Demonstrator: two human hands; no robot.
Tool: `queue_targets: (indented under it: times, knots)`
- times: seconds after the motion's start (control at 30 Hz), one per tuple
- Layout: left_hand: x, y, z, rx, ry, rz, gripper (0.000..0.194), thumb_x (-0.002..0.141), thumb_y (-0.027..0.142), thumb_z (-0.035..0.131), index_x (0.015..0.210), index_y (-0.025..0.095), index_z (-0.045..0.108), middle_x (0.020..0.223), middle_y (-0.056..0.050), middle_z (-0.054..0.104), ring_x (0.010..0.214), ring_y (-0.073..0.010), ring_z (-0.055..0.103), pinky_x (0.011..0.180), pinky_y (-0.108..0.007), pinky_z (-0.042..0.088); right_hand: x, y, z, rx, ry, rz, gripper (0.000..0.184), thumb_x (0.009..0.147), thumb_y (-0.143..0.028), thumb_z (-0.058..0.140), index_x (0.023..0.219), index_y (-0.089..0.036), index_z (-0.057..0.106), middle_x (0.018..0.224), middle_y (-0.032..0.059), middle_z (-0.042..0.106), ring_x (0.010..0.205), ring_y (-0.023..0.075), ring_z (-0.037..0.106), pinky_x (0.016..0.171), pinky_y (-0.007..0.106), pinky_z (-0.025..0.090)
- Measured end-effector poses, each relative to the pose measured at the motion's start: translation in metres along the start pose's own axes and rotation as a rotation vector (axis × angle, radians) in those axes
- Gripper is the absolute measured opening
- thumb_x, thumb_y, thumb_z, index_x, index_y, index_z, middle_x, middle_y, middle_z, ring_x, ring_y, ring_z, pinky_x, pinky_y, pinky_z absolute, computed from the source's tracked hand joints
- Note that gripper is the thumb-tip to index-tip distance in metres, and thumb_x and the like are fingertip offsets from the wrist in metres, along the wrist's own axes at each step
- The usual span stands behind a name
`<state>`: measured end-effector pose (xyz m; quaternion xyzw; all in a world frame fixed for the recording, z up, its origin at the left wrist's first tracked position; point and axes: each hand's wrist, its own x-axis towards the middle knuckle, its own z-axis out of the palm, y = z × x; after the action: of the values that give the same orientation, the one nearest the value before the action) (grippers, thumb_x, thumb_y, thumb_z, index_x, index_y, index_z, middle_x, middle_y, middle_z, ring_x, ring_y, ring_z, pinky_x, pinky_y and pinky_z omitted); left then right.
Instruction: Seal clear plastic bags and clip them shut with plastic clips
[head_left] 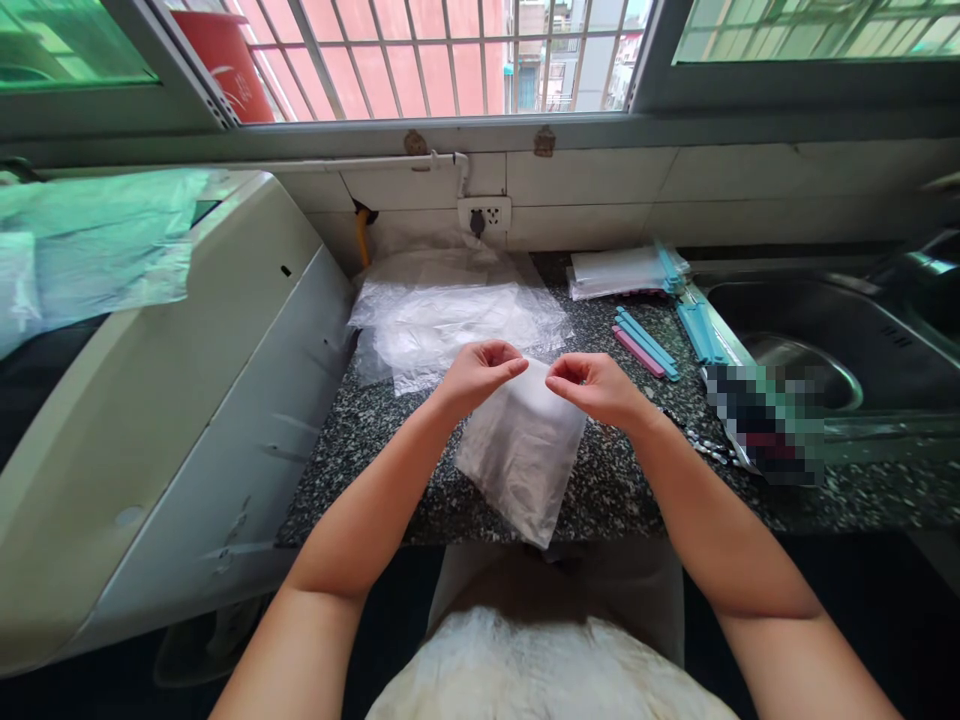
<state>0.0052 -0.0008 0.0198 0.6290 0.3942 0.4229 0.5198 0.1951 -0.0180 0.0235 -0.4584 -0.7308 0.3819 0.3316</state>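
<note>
A translucent plastic bag [525, 450] hangs from my two hands above the speckled countertop [360, 450], its lower corner reaching the counter's front edge. My left hand [484, 372] pinches the bag's upper edge between thumb and fingers. A short way to the right, my right hand [592, 385] pinches the same edge. Behind my hands lies a spread pile of clear plastic bags [450, 310]. To the right of my right hand rest several blue bag sealing clips [649, 340] and a pink clip [637, 352].
A stack of flat bags [626, 270] lies at the back right, with more blue clips [699, 332] beside the steel sink [810, 300]. A pixelated package [765, 425] sits by the sink's front. A large white appliance [225, 330] borders the left side. The wall socket [485, 214] holds a plug.
</note>
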Motion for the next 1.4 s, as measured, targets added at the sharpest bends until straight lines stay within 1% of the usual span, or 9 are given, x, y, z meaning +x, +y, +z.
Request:
queue_targets:
  times: [0.1, 0.27, 0.43, 0.87, 1.0, 1.17, 1.23, 1.33, 1.4]
  knots:
    - [0.0, 0.001, 0.0, 0.012, 0.001, 0.013, 0.034, 0.063, 0.047, 0.071, 0.06, 0.015, 0.057, 0.055, 0.003, 0.051, 0.053, -0.0078, 0.042, 0.051, -0.023, 0.032, 0.0, -0.001, 0.0, -0.001, -0.003, -0.014, 0.019, 0.073, -0.032, 0.056, 0.066, -0.015, 0.059, 0.057, -0.0015, 0.052, 0.054, 0.0081, 0.04, 0.051, 0.024, 0.033]
    - [0.0, 0.0, 0.004, 0.019, -0.049, -0.018, 0.032, 0.06, 0.041, 0.075, 0.073, 0.015, 0.064, 0.068, -0.001, 0.063, 0.065, -0.0105, 0.053, 0.062, -0.024, 0.041, 0.0, -0.001, 0.002, -0.007, -0.014, -0.022, 0.018, 0.073, -0.031, 0.056, 0.066, -0.014, 0.058, 0.058, -0.0014, 0.051, 0.054, 0.0081, 0.04, 0.052, 0.023, 0.033]
    - [0.0, -0.004, 0.006, -0.045, -0.102, -0.041, 0.028, 0.06, 0.039, 0.075, 0.064, 0.014, 0.062, 0.06, 0.0, 0.058, 0.058, -0.0086, 0.049, 0.058, -0.024, 0.039, 0.0, 0.0, 0.004, -0.013, -0.013, -0.022, 0.019, 0.073, -0.031, 0.056, 0.066, -0.014, 0.059, 0.058, -0.0012, 0.051, 0.055, 0.0082, 0.041, 0.053, 0.024, 0.033]
    - [0.0, 0.002, -0.008, 0.002, -0.056, -0.009, 0.025, 0.063, 0.04, 0.072, 0.063, 0.017, 0.061, 0.06, 0.001, 0.058, 0.059, -0.0098, 0.05, 0.058, -0.024, 0.041, 0.0, 0.001, -0.005, -0.042, -0.001, -0.032, 0.017, 0.075, -0.03, 0.056, 0.068, -0.015, 0.059, 0.061, -0.0003, 0.055, 0.057, 0.009, 0.043, 0.054, 0.024, 0.035]
    - [0.0, 0.002, -0.01, 0.14, -0.052, 0.036, 0.026, 0.069, 0.042, 0.068, 0.072, 0.017, 0.064, 0.071, -0.003, 0.063, 0.07, -0.013, 0.056, 0.067, -0.027, 0.045, 0.0, 0.002, -0.003, -0.056, -0.013, -0.055, 0.017, 0.075, -0.03, 0.055, 0.067, -0.015, 0.059, 0.06, -0.0012, 0.053, 0.056, 0.0086, 0.042, 0.054, 0.024, 0.034]
    - [-0.004, 0.009, -0.01, 0.592, 0.001, 0.321, 0.029, 0.068, 0.036, 0.072, 0.091, 0.02, 0.066, 0.098, -0.007, 0.063, 0.099, -0.0215, 0.052, 0.091, -0.037, 0.041, -0.001, 0.002, 0.0, -0.108, -0.024, -0.108, 0.018, 0.077, -0.03, 0.055, 0.069, -0.015, 0.06, 0.06, -0.0014, 0.054, 0.056, 0.0084, 0.042, 0.055, 0.024, 0.035]
    - [-0.005, 0.01, -0.009, 0.703, -0.047, 0.394, 0.022, 0.071, 0.034, 0.071, 0.088, 0.021, 0.066, 0.098, -0.006, 0.062, 0.101, -0.0221, 0.05, 0.092, -0.039, 0.039, -0.002, 0.003, 0.001, -0.133, -0.029, -0.128, 0.018, 0.077, -0.03, 0.054, 0.07, -0.015, 0.061, 0.061, -0.0007, 0.056, 0.057, 0.0088, 0.044, 0.056, 0.024, 0.036]
    - [-0.004, 0.008, -0.008, 0.728, -0.128, 0.407, 0.007, 0.077, 0.028, 0.064, 0.076, 0.021, 0.064, 0.09, -0.005, 0.063, 0.095, -0.02, 0.051, 0.089, -0.037, 0.04, -0.001, 0.004, 0.002, -0.141, -0.03, -0.141, 0.017, 0.078, -0.029, 0.054, 0.07, -0.015, 0.061, 0.063, 0.0002, 0.058, 0.059, 0.0093, 0.046, 0.058, 0.025, 0.037]
    - [-0.004, 0.007, -0.007, 0.699, -0.135, 0.395, 0.009, 0.079, 0.024, 0.061, 0.071, 0.02, 0.062, 0.086, -0.004, 0.063, 0.09, -0.0185, 0.052, 0.086, -0.036, 0.04, -0.001, 0.004, 0.003, -0.123, -0.02, -0.137, 0.017, 0.077, -0.029, 0.055, 0.07, -0.015, 0.061, 0.063, 0.0, 0.058, 0.058, 0.0094, 0.046, 0.058, 0.025, 0.038]
